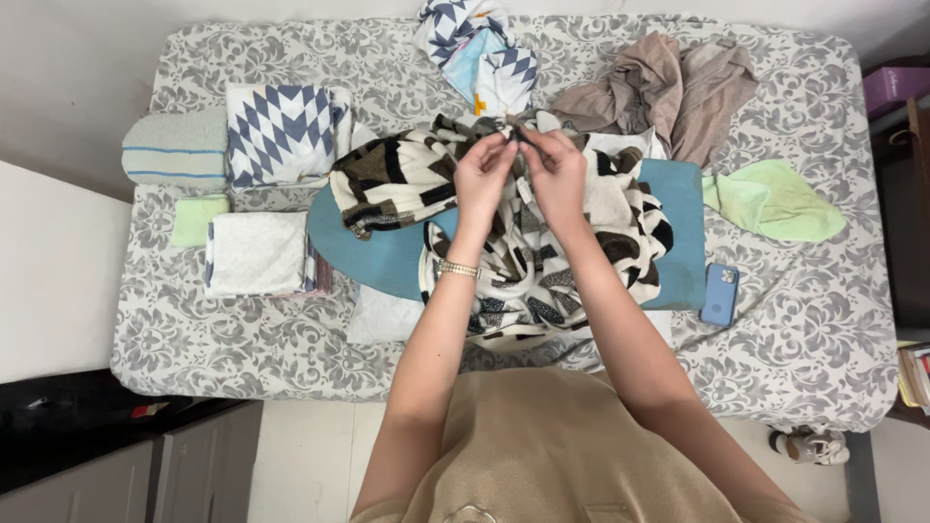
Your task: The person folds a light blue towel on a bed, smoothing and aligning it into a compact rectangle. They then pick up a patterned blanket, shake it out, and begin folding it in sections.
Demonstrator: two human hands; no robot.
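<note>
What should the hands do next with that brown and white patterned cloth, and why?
Probably pull apart along the edge: the left hand and right hand pinch the patterned cloth close together, and it lies crumpled on the blue board.

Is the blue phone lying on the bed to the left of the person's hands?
No, the blue phone lies right of both hands, on the patterned bedspread.

Even, diffuse indoor light from above; overall exposure bright, colours natural. Shadows soft and short, lying beneath the forearms and along folds of the patterned garment (542,242). No glare on the grey bedspread (291,320). Focus sharp at centre; slight motion softness at the fingertips (509,145). Wide-angle lens bows the bed's edges; lower left corner falls dark
</note>
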